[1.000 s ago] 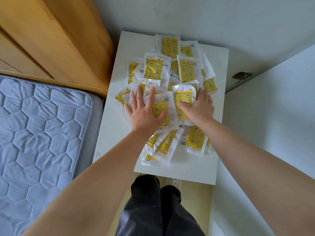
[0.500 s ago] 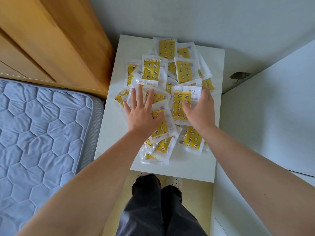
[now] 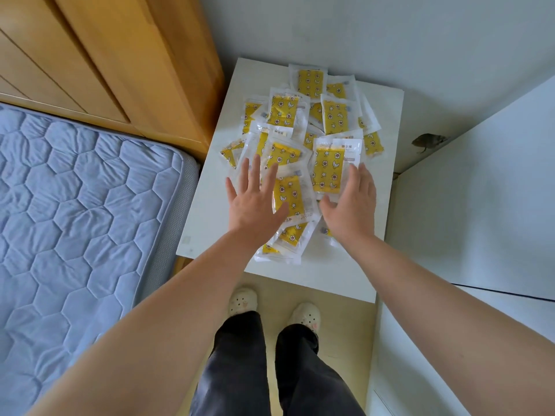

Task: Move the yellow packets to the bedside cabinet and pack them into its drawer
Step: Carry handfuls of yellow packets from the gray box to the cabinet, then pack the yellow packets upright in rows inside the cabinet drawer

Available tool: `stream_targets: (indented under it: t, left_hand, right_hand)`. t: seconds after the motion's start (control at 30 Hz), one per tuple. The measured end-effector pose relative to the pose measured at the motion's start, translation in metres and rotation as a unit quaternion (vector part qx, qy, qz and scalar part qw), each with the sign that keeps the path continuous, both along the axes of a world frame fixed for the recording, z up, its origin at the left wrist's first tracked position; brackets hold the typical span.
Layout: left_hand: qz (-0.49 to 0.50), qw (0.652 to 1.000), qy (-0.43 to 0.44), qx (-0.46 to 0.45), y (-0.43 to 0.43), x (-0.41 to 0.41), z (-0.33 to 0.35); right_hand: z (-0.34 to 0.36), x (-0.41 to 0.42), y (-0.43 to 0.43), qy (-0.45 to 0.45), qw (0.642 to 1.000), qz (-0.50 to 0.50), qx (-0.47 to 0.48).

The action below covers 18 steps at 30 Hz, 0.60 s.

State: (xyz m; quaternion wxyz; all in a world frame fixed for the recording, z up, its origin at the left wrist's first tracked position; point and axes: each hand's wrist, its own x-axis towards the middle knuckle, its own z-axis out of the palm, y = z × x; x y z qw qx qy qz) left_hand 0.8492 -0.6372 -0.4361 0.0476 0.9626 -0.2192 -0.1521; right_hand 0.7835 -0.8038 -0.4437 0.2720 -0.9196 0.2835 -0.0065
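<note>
**Both hands at the heap**

Left hand (image 3: 255,202), fingers splayed wide, lies flat on the yellow packets (image 3: 288,154); right hand (image 3: 351,211), fingers relaxed, sits at their right side, holding nothing. Packets heaped on the white cabinet surface (image 3: 210,211)

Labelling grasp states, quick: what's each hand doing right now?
Left hand: open, fingers spread over the yellow packets, holding nothing.
Right hand: open, fingers straight at the packets' right edge, holding nothing.
</note>
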Motion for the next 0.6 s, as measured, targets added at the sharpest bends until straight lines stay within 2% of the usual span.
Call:
stream_targets:
  t: [0.23,0.5,0.6]
  left_hand:
    - [-0.019,1.000,0.021,-0.009,0.051,-0.041,-0.001]
    - [-0.075,0.995,0.069,-0.006,0.131,-0.117,-0.018]
    - [-0.088,0.993,0.073,0.010,0.152,-0.146,-0.029]
  right_hand:
    - [0.007,-0.046,0.044,-0.011,0.996,0.082,-0.021]
    - [-0.005,-0.139,0.104,-0.010,0.980,0.183,-0.081]
    - [-0.022,-0.169,0.126,0.022,0.973,0.213,-0.090]
